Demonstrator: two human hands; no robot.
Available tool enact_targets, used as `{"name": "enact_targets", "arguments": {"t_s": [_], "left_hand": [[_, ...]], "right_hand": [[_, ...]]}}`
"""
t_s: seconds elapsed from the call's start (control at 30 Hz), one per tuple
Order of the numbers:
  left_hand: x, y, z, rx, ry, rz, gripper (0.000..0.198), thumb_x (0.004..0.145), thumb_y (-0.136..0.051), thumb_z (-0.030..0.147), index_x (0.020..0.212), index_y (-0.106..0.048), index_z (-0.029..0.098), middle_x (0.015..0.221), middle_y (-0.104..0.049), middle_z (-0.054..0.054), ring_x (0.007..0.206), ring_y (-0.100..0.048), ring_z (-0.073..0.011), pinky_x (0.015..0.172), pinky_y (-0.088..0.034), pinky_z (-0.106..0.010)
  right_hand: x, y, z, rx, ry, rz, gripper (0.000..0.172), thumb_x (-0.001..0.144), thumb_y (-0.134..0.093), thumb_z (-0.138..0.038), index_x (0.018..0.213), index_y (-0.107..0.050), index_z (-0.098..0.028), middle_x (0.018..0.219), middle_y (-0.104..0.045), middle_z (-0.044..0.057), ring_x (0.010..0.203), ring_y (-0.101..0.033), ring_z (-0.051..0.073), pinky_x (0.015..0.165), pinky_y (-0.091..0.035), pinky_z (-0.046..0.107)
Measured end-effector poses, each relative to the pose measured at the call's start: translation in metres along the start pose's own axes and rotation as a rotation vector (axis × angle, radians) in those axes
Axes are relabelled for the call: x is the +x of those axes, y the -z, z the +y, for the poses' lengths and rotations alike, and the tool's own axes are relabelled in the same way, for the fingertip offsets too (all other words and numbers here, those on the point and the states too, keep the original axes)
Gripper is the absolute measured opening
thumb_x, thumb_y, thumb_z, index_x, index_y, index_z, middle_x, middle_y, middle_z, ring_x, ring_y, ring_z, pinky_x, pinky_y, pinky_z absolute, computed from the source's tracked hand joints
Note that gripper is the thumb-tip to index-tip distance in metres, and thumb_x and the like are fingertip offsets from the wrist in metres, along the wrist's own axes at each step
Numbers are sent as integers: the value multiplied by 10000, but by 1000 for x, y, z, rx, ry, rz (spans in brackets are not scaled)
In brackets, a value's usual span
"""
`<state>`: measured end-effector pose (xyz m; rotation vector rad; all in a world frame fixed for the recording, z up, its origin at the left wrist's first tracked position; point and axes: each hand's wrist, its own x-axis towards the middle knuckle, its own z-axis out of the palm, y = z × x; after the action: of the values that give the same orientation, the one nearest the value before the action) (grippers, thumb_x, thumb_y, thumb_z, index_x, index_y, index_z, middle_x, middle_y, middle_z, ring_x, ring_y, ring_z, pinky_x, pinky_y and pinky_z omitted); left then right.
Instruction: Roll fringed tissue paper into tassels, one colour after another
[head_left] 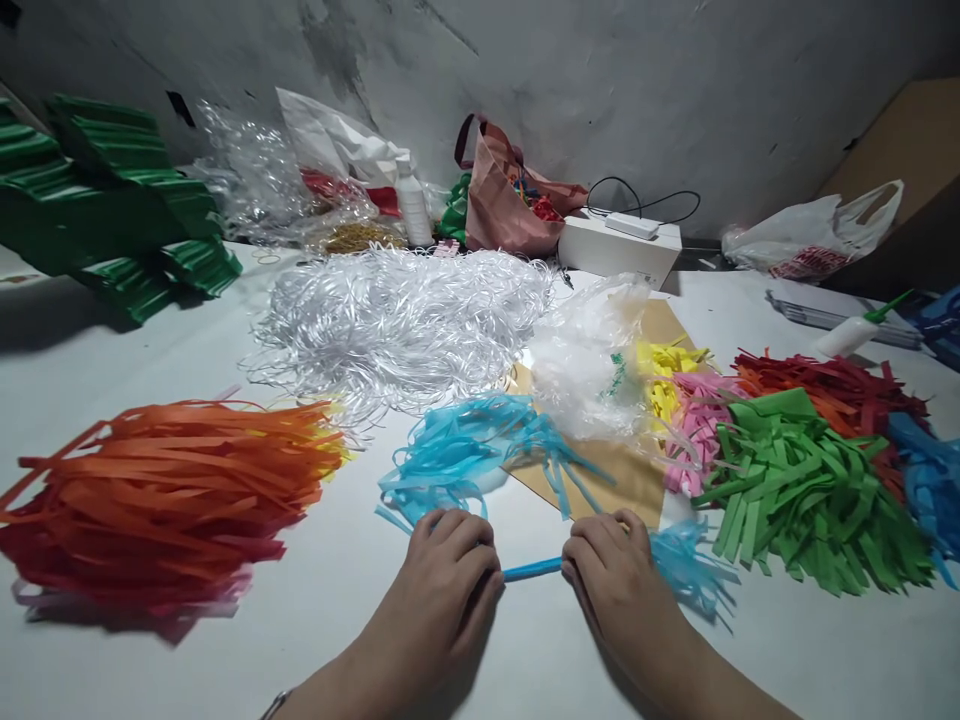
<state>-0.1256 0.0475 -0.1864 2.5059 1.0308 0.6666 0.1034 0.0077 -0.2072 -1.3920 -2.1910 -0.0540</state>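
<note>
A narrow rolled middle of a light-blue paper tassel (532, 570) spans the gap between my two hands, just above or on the white table. My left hand (454, 575) is closed over its left part, fingers curled down. My right hand (611, 570) is closed around the right part, and loose fringe spreads out beyond it. The thumbs and the paper beneath the fingers are hidden. Just past my hands lies a heap of light-blue fringed paper (465, 450), its left side close to my left fingertips.
Orange and red fringed paper (180, 500) lies at left; green fringe (817, 490) at right. Behind are a tangle of white cord (405, 320), a clear plastic bag (589, 360) on brown card (630, 480), a white bottle (412, 205) and a pink bag (502, 195).
</note>
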Motion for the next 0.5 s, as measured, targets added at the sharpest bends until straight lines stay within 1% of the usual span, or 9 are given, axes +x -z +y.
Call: {"name": "enact_targets", "arguments": {"t_s": [0.1, 0.2, 0.33, 0.4, 0.5], "left_hand": [[3, 0, 5, 38, 63, 15, 215, 934, -447, 146, 796, -607, 188, 901, -603, -64, 883, -498, -242, 843, -344, -445], [6, -2, 9, 137, 112, 30, 200, 904, -463, 149, 756, -591, 189, 887, -594, -68, 868, -497, -257, 845, -336, -486], [6, -7, 11, 223, 139, 49, 167, 879, -483, 112, 781, -588, 197, 906, -603, -65, 861, -506, -262, 833, -334, -494], [5, -9, 10, 247, 61, 77, 205, 862, -479, 50, 804, -602, 203, 917, -616, -56, 882, -517, -258, 869, -326, -504], [6, -12, 9, 337, -139, 94, 241, 855, -510, 3, 800, -622, 210, 882, -635, -31, 932, -532, -249, 998, -269, -536]], "right_hand": [[0, 0, 0, -44, -34, -6, 278, 1038, -371, -137, 846, -563, -198, 906, -634, 47, 882, -560, 220, 941, -278, 426], [2, 0, -2, -60, -37, -8, 256, 1008, -397, -105, 832, -559, -195, 920, -635, 59, 906, -560, 235, 936, -279, 432], [8, 2, -2, -37, -40, 16, 221, 978, -456, -103, 810, -563, -197, 901, -625, 53, 884, -551, 228, 914, -289, 412], [10, 4, -3, -14, -47, 28, 226, 979, -465, -103, 802, -569, -195, 887, -620, 46, 869, -544, 218, 905, -289, 404], [11, 7, -4, 25, -16, 30, 264, 997, -429, -77, 824, -592, -193, 900, -626, 37, 870, -540, 199, 947, -271, 416]]}}
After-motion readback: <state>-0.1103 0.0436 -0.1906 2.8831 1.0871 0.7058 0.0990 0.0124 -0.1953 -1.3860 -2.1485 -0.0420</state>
